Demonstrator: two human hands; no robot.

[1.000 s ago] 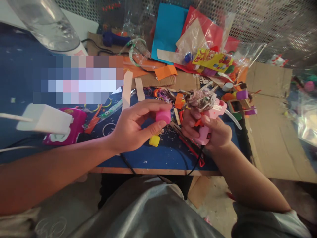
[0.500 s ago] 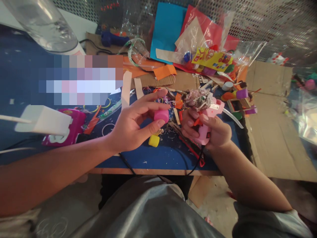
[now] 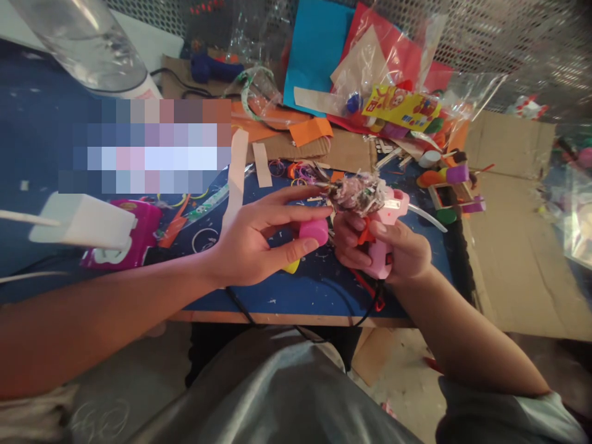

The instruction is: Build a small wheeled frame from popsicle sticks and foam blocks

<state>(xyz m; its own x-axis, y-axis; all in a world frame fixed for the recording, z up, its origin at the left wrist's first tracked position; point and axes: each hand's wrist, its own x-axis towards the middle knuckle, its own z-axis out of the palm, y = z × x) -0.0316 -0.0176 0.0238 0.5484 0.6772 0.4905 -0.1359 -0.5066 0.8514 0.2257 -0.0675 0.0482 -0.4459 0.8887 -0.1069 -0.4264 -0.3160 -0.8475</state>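
Note:
My left hand [image 3: 252, 240] pinches a pink bottle cap [image 3: 314, 232] between thumb and fingers, its forefinger stretched out above it. My right hand [image 3: 409, 250] is wrapped round the handle of a pink hot glue gun [image 3: 380, 264], with the fingers at its orange trigger. Dirty, fluffy material [image 3: 358, 192] covers the front of the gun, and its nozzle points left, just above the pink cap. A glue stick [image 3: 428, 216] juts out of the gun's back end. Beneath my left thumb, a yellow cap [image 3: 292, 266] on the table is mostly hidden.
At left, a white plug adapter [image 3: 83, 222] sits in a magenta power socket [image 3: 145, 228], beside a large clear bottle [image 3: 87, 46]. A small construction of sticks and coloured caps [image 3: 451, 185] stands at right by cardboard [image 3: 513, 246]. Coloured paper [image 3: 317, 52] and a snack wrapper [image 3: 402, 108] lie behind.
My left hand has moved right and slightly down with the pink cap, covering most of the yellow cap. The glue gun has shifted slightly left, so nozzle and cap are closer together.

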